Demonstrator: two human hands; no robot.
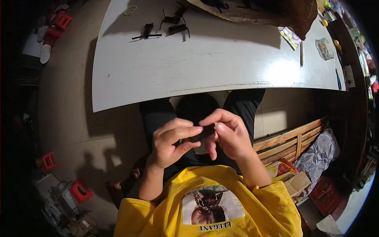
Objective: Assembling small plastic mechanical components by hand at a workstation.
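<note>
Over my lap, just short of the table's near edge, a small black block-shaped piece (203, 133) is held between both hands. My left hand (173, 139) pinches its left end between thumb and fingers. At its right end, the thumb and index finger of my right hand (230, 134) close on it, while the lower fingers curl beneath. Part of the piece is hidden by my fingertips, so its exact kind cannot be told. On the table, farther off, lie several similar black pieces (147, 31) with thin dark strips or leads sticking out.
The white table (189, 67) spans the view ahead. On it are a large brown open container (252, 17), a glass ashtray (324, 49), a colourful packet (291, 38) and a pale loop (130, 10). A wooden bench (292, 146) with a patterned cushion (319, 152) stands at right; red stools (81, 190) at left.
</note>
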